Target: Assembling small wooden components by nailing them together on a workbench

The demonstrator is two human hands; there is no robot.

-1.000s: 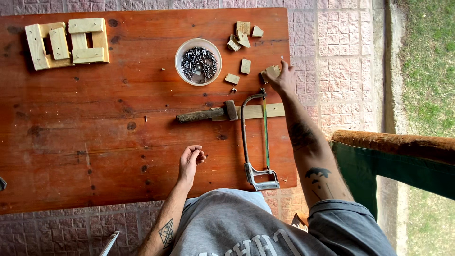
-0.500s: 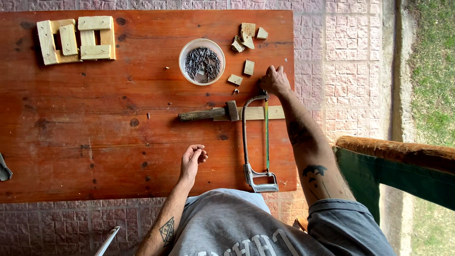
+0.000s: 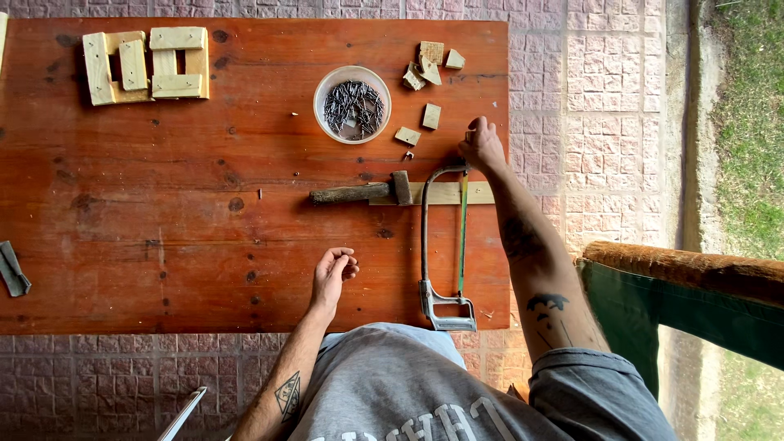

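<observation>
- Since the earlier frame, the right hand [image 3: 482, 145] has drawn back from the far right edge of the reddish-brown wooden bench [image 3: 163, 245] and now sits at the far tip of the metal-framed hacksaw with a green blade [image 3: 441, 245].
- Its fingers are curled narrow, pinching at the far end of the saw frame; whether it grips the frame or something small beside it cannot be told.
- The left hand [image 3: 333, 273] has stayed put near the front edge, resting on the bench, fingers loosely curled and holding nothing.
- The hacksaw lies flat, handle toward the person, its frame and blade crossing a pale wooden strip [image 3: 445, 193] that lies left to right.
- A wooden-handled hammer [image 3: 363, 193] lies with its head touching the left end of that strip.
- Just beyond the strip lie several small pale wood offcuts [image 3: 430, 116], scattered near a round clear bowl of dark nails [image 3: 352, 104].
- At the far left corner sits a small frame of pale wooden blocks [image 3: 147, 65], well apart from both hands.
- A small grey metal object [image 3: 12, 269] lies at the bench's left edge.
- As a judgement: to handle the saw well from here, the grip belongs on the handle near the body, with the free left hand pressing the strip firmly to the bench, clear of the blade's path.
- The hammer touching the strip could be jostled; moving it aside would help.
</observation>
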